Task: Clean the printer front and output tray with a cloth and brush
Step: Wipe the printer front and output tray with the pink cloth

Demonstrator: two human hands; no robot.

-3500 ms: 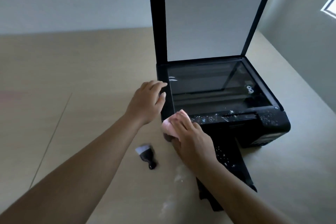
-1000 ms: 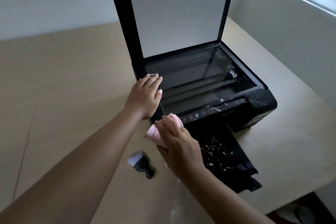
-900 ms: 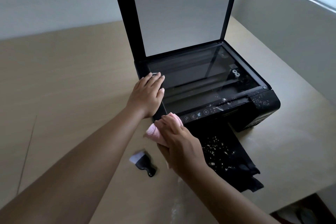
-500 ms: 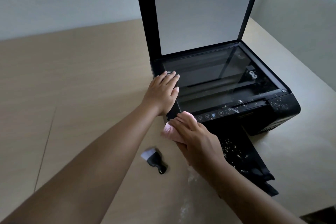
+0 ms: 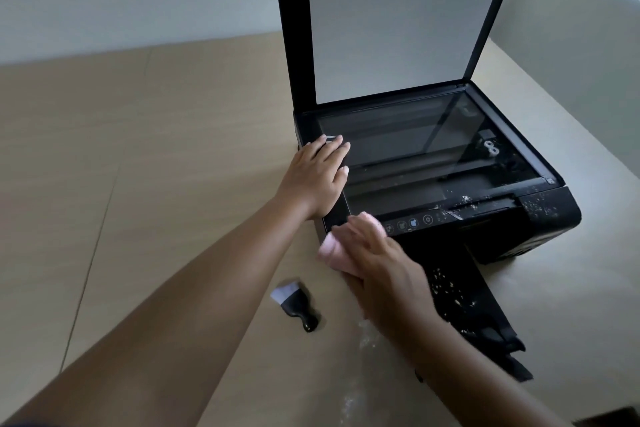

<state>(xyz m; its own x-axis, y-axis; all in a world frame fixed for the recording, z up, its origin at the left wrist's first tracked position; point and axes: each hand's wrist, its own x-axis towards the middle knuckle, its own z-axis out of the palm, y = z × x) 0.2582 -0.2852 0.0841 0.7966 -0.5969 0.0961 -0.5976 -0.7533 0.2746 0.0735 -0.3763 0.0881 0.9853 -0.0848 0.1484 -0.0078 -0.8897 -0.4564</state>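
Here, a beige table point(image 5: 173, 149) bears the printer point(image 5: 540, 218), grey walls behind

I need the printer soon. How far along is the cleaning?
Little looks finished. Now, the right hand presses a pink cloth on the printer's front left corner; the left hand steadies it. Left: crumbs on the output tray; brush lies unused.

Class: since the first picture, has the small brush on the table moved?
No. The brush lies at the same spot left of the printer's output tray; only the camera shifted.
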